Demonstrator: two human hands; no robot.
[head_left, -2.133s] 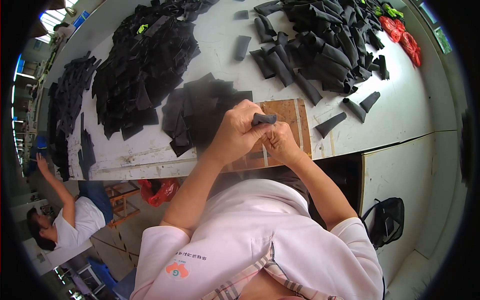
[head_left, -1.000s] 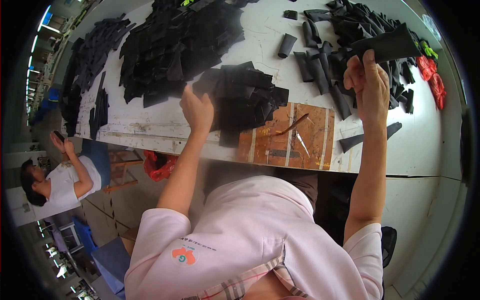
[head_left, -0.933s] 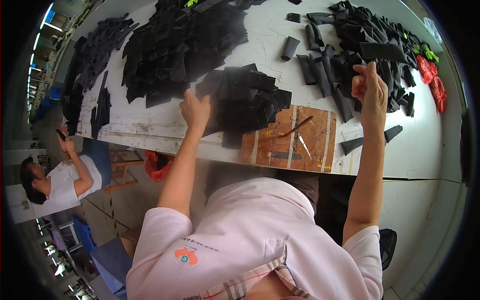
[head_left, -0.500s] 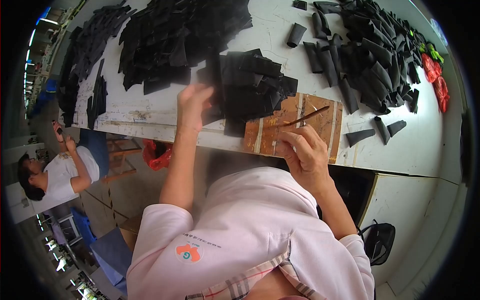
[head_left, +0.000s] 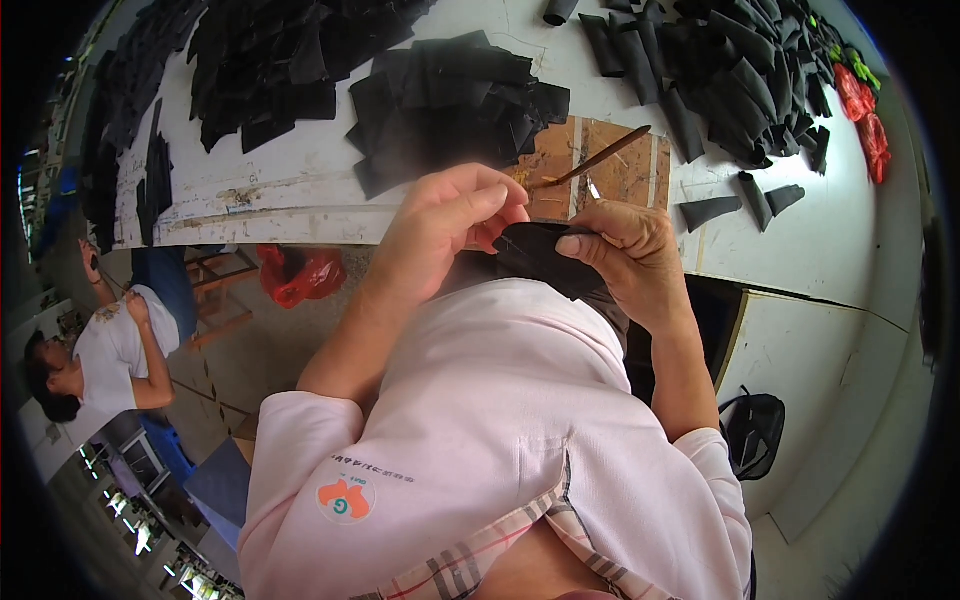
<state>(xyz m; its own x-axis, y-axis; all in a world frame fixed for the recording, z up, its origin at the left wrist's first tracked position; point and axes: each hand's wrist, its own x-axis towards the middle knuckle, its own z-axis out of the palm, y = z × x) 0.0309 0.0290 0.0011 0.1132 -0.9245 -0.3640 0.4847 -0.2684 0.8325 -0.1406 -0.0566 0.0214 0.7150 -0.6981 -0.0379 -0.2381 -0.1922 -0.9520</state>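
In front of my body, just over the table's near edge, my right hand [head_left: 632, 245] pinches a black fabric piece [head_left: 545, 255] between thumb and fingers. The piece looks folded and hangs down from the grip. At its left end my left hand [head_left: 445, 225] is curled, thumb against the fingers and fingertips close to the fabric edge; what those fingers hold, if anything, is hidden. Beyond my right hand a thin dark brown stick [head_left: 605, 158] slants over a brown taped board [head_left: 625, 150]. A pile of flat black pieces [head_left: 450, 95] lies beyond my left hand.
More flat black pieces [head_left: 265, 65] cover the far left of the white table [head_left: 300, 190]. Rolled black pieces [head_left: 735, 80] heap up at the far right, near red plastic bags [head_left: 873, 145]. A red bag [head_left: 300, 275] hangs below the edge. Another person [head_left: 125, 335] is at left.
Both hands have come nearer my body and closer together. A black piece now shows in my right hand. The whole view has shifted, with the table higher in it.
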